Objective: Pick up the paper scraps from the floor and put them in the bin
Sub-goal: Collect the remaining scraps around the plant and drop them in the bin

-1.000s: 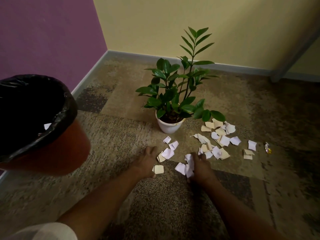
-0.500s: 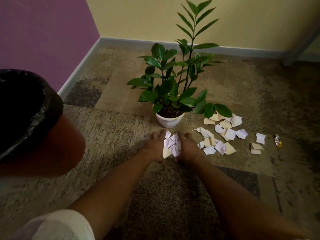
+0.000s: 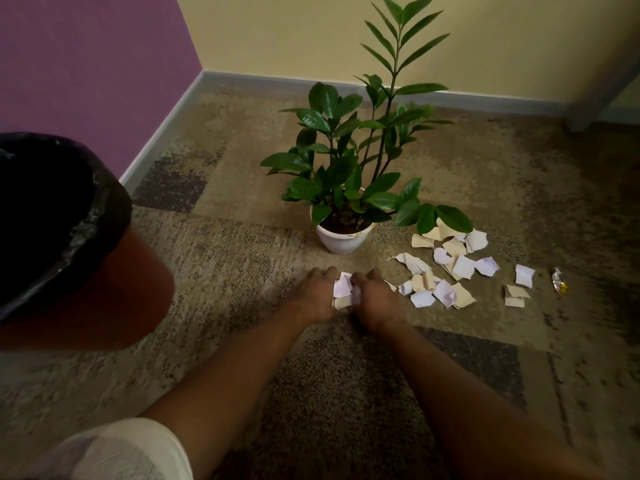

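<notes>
On the carpet in front of the plant, my left hand [image 3: 317,294] and my right hand [image 3: 375,297] press together from both sides on a small bunch of white and cream paper scraps [image 3: 343,289]. Their fingers curl around the bunch. Several more loose scraps [image 3: 446,268] lie scattered to the right, below the plant's leaves. The bin [image 3: 114,278], orange-brown with a black liner, stands close at the left; its inside is dark.
A potted plant in a white pot [image 3: 343,240] stands just beyond my hands. A small shiny wrapper [image 3: 559,280] lies at the far right. The purple wall runs on the left and the yellow wall at the back, meeting in a corner.
My hands swept inward from apart and closed on the scraps between them, gathering the loose pieces into one tight bunch. The view has leaned in closer to the floor.
</notes>
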